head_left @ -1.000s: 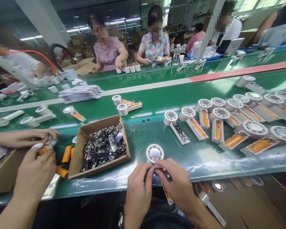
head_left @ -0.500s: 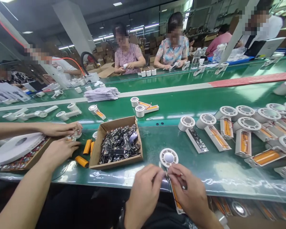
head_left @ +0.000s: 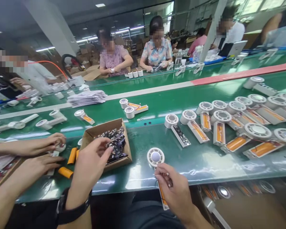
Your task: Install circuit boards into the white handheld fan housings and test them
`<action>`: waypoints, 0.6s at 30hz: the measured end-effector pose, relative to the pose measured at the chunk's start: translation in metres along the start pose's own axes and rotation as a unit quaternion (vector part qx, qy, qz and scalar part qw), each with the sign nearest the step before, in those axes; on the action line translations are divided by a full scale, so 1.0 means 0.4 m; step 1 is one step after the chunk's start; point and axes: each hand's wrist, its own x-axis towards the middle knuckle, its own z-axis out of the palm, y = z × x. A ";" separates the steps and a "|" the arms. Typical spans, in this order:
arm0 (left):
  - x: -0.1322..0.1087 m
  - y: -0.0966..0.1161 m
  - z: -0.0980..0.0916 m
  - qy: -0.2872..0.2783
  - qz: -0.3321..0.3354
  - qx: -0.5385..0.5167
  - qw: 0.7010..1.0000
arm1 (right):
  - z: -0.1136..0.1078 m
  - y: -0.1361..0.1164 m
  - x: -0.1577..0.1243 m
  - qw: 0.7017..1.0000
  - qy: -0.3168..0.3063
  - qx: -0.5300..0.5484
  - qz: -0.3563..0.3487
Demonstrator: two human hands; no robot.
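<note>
Dark wristband (head_left: 73, 208): one, round your left wrist.
Fan-headed unit (head_left: 155, 157): one, in front of you, round face up, handle overhanging the near edge of the green bench (head_left: 140, 143), perhaps so that your fingers can get round it.
Long axis of unit: near to far; head points away from you, handle tail toward you and slightly right, open channel upward.
Right hand (head_left: 173, 187): thumb and fingers pinched at the unit's neck, apparently to steady it; exact contents between the tips hidden.
Left hand (head_left: 89, 167): over the box, thumb and forefinger near each other; whether they grasp a board, I cannot tell.
Cardboard box (head_left: 120, 161): one, open-topped, left of the unit, heaped with circuit boards (head_left: 120, 144); set, it seems, for a short reach.
Orange cylinders (head_left: 65, 172): several, loose, left of the box.
Co-worker's hands (head_left: 38, 163): two, at your left.
Similar units (head_left: 221, 115): many, at your right, likely grouped to leave you working room.
Paper stack (head_left: 87, 99): one, beyond the box.
</note>
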 end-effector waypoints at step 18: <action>-0.227 0.080 0.255 -0.134 -0.275 -0.597 0.742 | 0.010 -0.015 0.008 0.999 -0.009 -0.035 -0.006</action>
